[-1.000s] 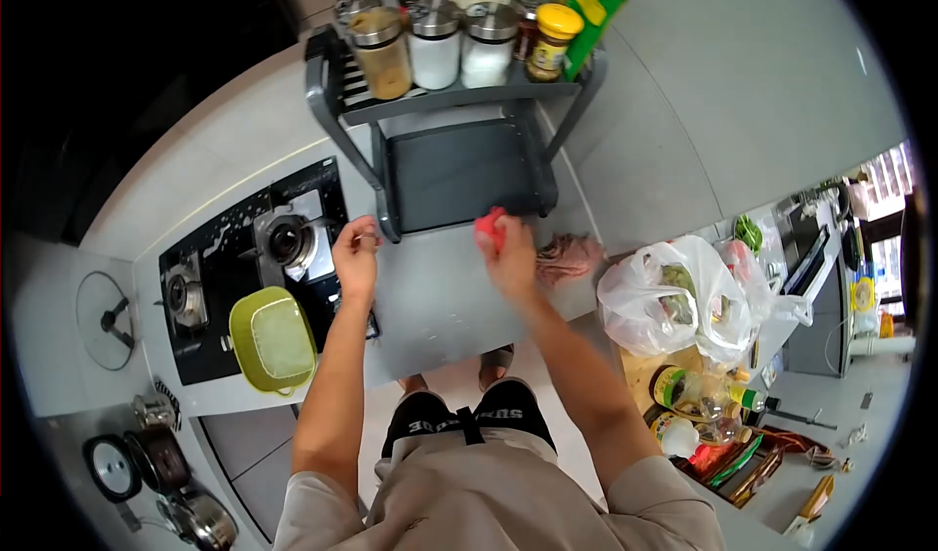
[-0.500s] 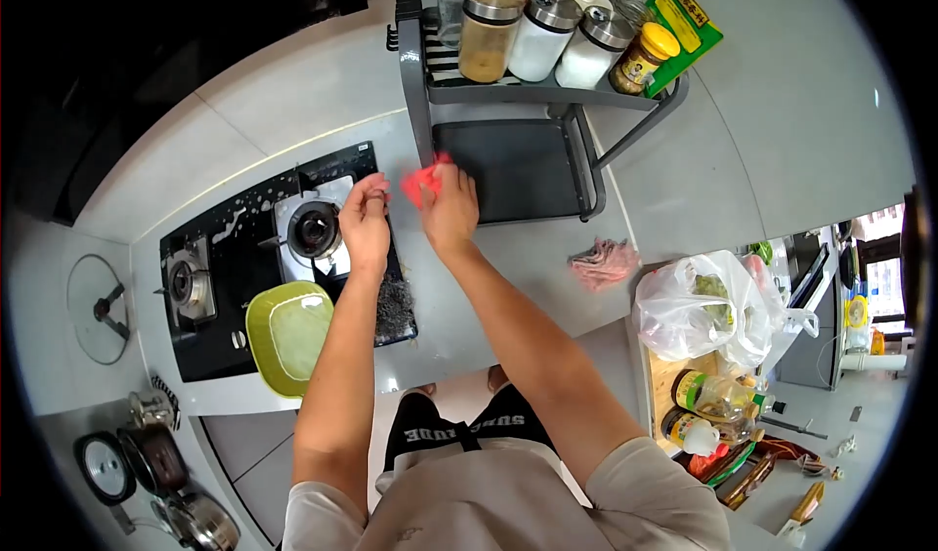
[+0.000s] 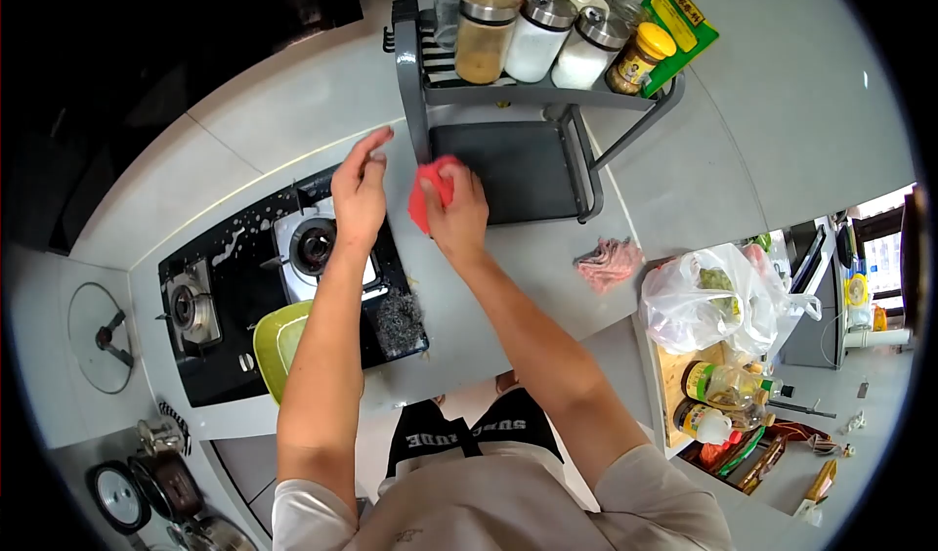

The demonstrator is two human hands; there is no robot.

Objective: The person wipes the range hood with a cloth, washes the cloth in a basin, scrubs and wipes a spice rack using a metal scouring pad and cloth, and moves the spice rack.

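My right hand (image 3: 458,211) grips a red cloth (image 3: 426,195) at the left front corner of the rack's dark lower tray (image 3: 523,172). My left hand (image 3: 361,191) is raised over the right edge of the black gas stove (image 3: 225,307), its fingers stretched out and nothing visible in them. A burner (image 3: 315,246) sits just left of that hand. Partly hidden behind my left forearm, a green basin (image 3: 277,344) rests on the stove's front. A dark grey scouring pad (image 3: 399,322) lies at the stove's front right corner.
Jars of seasoning (image 3: 540,38) line the rack's upper shelf (image 3: 547,92), above the tray. A pink crumpled rag (image 3: 610,264) lies on the counter to the right. Farther right are a white plastic bag (image 3: 699,302) and oil bottles (image 3: 718,385). A glass lid (image 3: 101,336) hangs at left.
My left hand has moved up slightly and its fingers have straightened. The red cloth, still in my right hand, is more spread out. The view has shifted a little.
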